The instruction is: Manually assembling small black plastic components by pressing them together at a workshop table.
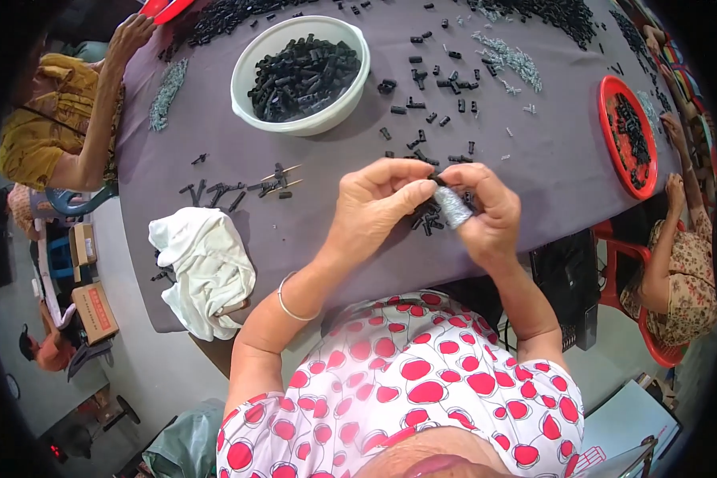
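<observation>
Above the near edge of the table my left hand (381, 201) and my right hand (488, 213) meet, fingertips almost touching. Both are closed in a pinch on a small black plastic part (436, 179), mostly hidden by the fingers. Silvery wrapping (453, 209) covers my right thumb. Just under the hands lies a little heap of black plastic parts (429, 221). More loose black pieces (454, 80) are scattered beyond them. A white bowl (357, 99) full of black parts stands farther off, to the left.
A crumpled white cloth (203, 267) lies at the table's near left, by joined black pieces and thin sticks (283, 182). Small clear-grey pieces (511, 61) lie in piles. A red tray (650, 159) of black parts is at right. Other people sit at both sides.
</observation>
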Motion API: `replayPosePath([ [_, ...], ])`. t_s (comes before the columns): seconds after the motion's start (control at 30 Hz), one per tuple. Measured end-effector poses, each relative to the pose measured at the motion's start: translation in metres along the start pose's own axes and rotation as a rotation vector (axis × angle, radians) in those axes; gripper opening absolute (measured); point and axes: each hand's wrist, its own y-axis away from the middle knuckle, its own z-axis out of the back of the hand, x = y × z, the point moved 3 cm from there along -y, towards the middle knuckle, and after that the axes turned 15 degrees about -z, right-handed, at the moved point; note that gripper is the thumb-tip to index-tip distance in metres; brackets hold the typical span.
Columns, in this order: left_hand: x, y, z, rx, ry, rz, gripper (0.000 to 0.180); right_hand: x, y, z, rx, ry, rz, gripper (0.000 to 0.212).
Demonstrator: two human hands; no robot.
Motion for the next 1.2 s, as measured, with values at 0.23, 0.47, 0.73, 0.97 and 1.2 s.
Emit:
replayPosePath([
  [0.23, 0.010, 0.005, 0.010, 0.018, -0.045, 0.043, 0.017, -0.008, 0.005, -0.007, -0.084, 0.107, 0.136, 0.031],
  [0.47, 0.010, 0.007, 0.023, -0.031, 0.060, 0.083, 0.017, -0.035, -0.019, 0.079, -0.375, 0.446, 0.082, 0.030],
  [0.73, 0.019, 0.014, 0.035, -0.008, -0.015, 0.172, 0.021, -0.045, -0.037, 0.083, -0.085, 0.510, -0.074, 0.019],
  [0.97, 0.019, 0.013, 0.030, -0.022, -0.033, 0.174, 0.020, -0.042, -0.037, 0.076, -0.137, 0.689, 0.095, 0.019],
  [1.2, 0.018, 0.015, 0.027, 0.015, 0.057, 0.108, 0.019, 0.010, -0.015, 0.023, 0.124, 0.263, 0.102, 0.027],
])
